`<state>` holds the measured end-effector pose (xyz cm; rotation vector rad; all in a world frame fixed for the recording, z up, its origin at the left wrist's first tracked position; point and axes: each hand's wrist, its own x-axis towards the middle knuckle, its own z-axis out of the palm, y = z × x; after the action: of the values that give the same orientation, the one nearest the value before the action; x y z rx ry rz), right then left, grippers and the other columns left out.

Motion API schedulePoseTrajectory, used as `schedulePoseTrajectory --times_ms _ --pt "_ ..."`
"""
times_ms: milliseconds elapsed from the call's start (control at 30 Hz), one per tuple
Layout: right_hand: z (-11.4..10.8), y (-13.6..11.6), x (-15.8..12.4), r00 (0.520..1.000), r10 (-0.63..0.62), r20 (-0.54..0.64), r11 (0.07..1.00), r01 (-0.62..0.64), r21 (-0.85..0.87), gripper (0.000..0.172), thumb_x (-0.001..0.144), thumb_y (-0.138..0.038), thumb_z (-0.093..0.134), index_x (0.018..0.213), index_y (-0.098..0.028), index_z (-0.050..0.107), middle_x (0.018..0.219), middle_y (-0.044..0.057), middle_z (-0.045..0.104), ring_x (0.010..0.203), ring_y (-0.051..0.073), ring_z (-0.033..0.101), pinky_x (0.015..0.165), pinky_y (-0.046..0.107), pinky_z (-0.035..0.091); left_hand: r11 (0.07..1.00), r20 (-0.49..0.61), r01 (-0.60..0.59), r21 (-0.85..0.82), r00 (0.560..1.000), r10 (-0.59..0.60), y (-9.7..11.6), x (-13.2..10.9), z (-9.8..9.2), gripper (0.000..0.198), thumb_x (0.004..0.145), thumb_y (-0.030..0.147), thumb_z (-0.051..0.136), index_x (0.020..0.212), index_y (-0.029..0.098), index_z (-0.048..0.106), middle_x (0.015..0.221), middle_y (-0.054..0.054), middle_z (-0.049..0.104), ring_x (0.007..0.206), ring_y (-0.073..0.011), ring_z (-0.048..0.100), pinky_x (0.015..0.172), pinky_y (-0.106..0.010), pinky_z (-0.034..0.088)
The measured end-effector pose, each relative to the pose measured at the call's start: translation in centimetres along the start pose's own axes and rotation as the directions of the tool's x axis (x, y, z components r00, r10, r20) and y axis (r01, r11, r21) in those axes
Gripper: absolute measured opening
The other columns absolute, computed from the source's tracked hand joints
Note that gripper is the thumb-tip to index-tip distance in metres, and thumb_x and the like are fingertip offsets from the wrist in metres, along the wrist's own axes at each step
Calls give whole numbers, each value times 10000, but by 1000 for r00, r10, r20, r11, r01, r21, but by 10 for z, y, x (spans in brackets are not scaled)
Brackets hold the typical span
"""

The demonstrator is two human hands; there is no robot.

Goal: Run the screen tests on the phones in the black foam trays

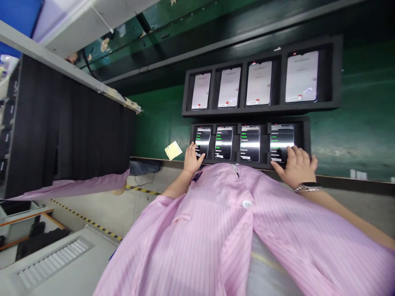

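Observation:
A black foam tray [306, 137] near my body holds several phones with dark screens and green text. My left hand [193, 159] rests with spread fingers at the tray's left end, over the edge of the leftmost phone [203, 139]. At the other end, my right hand [296, 166] lies with its fingers apart, thumb and fingertips at the lower part of the rightmost phone [282, 137]. Neither hand grips anything. Behind it, a larger foam tray [337, 74] holds several phones with pale lit screens, among them one at the far right [301, 76].
Both trays are on a green work surface [336, 144]. A yellow paper note [173, 151] lies left of the near tray. A black curtain [74, 123] hangs at the left below a metal rail. White pieces [358, 174] sit at the right front edge.

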<state>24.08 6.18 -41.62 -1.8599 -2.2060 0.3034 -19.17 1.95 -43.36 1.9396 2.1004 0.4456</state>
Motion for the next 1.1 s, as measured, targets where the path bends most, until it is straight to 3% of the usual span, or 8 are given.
schedulePoseTrajectory --times_ms 233,333,467,567,700,1100 --pt "0 6 1 999 -17 48 999 19 -39 711 1040 -652 332 1441 -136 613 1619 298 431 1489 476 394 1206 748 244 999 76 8 40 997 -11 1 -1 -5 475 1073 502 514 1408 174 589 1704 -197 353 1540 -341 410 1274 -550 379" --pt "0 9 -1 998 -58 24 998 58 -10 722 1038 -621 385 1540 -120 519 1627 307 413 1490 489 384 1187 779 235 999 86 -5 34 996 2 0 -4 -8 613 1015 569 619 1478 177 526 1714 -212 326 1560 -359 377 1276 -582 364" --pt "-1 14 -5 989 -142 36 990 143 -12 788 1019 -630 448 1597 -94 444 1643 311 382 1520 484 344 1191 806 187 996 171 -65 56 984 55 0 -7 -13 870 809 645 859 1487 200 546 1734 -210 268 1578 -437 310 1270 -637 344" --pt "0 18 -7 981 -185 65 981 188 -45 712 1014 -625 470 1530 -143 553 1673 276 356 1534 479 322 1198 808 162 992 209 -79 103 976 56 3 -8 -16 807 786 599 900 1446 228 620 1715 -178 322 1565 -473 306 1267 -653 344" --pt "3 21 -7 979 -191 77 977 197 -79 626 1010 -615 478 1440 -194 651 1688 227 358 1532 478 321 1200 808 156 988 179 -55 145 983 29 9 -8 -17 696 810 558 895 1399 256 677 1705 -156 340 1549 -475 327 1255 -654 368" --pt "3 19 -7 975 -178 130 976 192 -104 703 982 -658 476 1498 -195 589 1671 218 392 1545 458 292 1209 806 110 984 152 -41 172 988 15 13 -10 -16 694 797 537 916 1394 265 690 1720 -150 298 1539 -465 345 1253 -636 380"
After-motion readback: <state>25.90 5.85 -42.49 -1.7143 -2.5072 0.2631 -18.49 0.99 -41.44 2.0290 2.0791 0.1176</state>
